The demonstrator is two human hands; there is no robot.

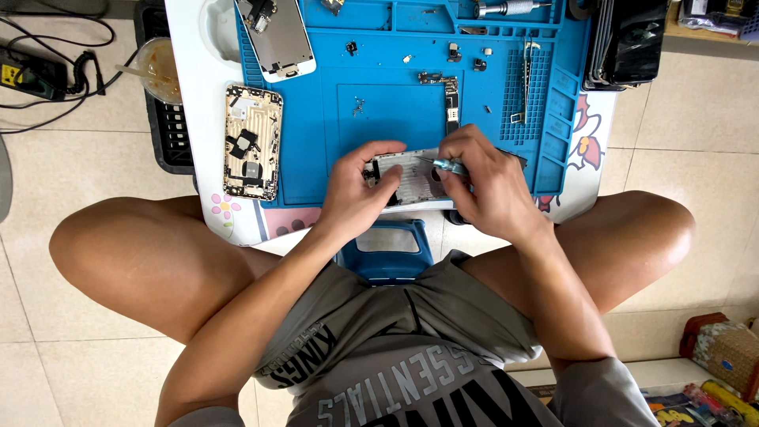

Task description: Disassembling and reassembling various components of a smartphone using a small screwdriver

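A: What is the left hand (356,190) doing?

B: Its grip is closed on the left end of a silver phone panel (411,178), thumb on top, at the near edge of the blue repair mat (316,126).

A: And the right hand (486,178)?

B: It pinches a small screwdriver with a teal collar (449,166), its tip down on the panel's inner face.

A: What lies around them?

B: At ten o'clock from the hands, an opened gold phone housing (252,142) rests on the white table (194,95). At eleven o'clock lies a white-framed phone screen (278,35). At twelve o'clock sits a narrow logic board (451,99), and at one o'clock tweezers (526,79).
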